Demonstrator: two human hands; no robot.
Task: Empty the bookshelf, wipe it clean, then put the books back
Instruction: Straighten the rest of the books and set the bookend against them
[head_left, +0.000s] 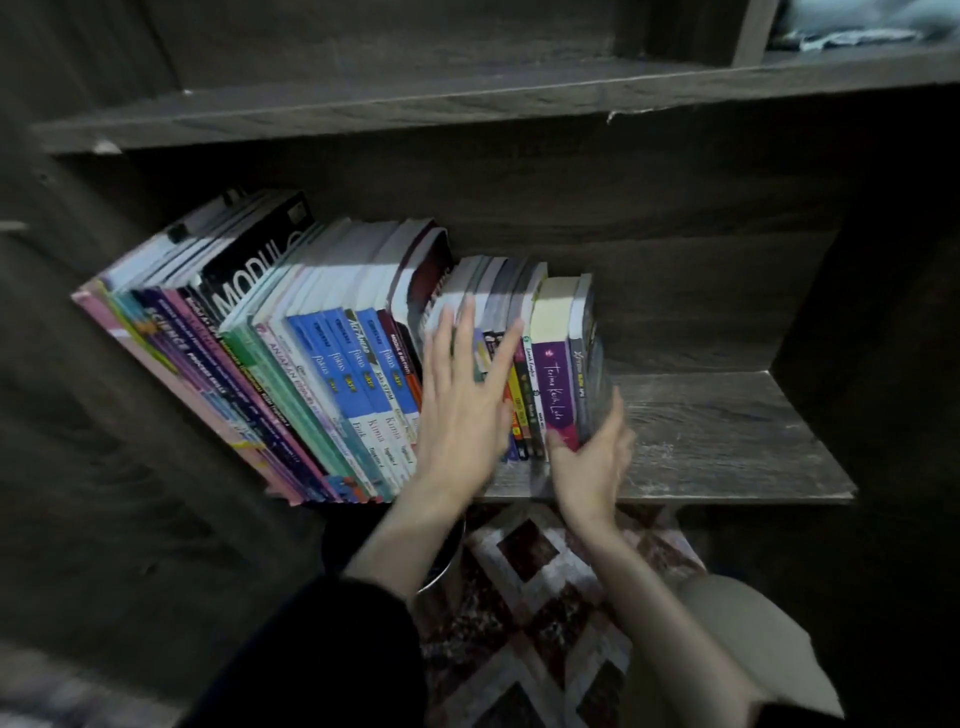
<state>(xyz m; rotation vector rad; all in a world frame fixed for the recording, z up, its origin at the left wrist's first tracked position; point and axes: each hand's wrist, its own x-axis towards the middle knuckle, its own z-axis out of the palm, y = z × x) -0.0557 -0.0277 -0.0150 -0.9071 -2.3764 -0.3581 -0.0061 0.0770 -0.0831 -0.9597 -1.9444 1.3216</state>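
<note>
A row of books leans left on the dark wooden shelf board (717, 441). Tall textbooks (332, 374) fill the left part, and smaller paperbacks stand to their right, ending with a purple-spined book (558, 384). My left hand (465, 400) lies flat with straight fingers against the spines of the small paperbacks. At the right end of the row my right hand (592, 462) curls round the bottom corner of the last books, thumb on the purple spine and fingers behind the outermost book.
The right part of the shelf board is bare and dusty. An upper shelf (467, 104) hangs over the row. Below the shelf lie a patterned rug (545, 597) and a dark round container (395, 540). A pale cushion-like object (748, 629) sits at the lower right.
</note>
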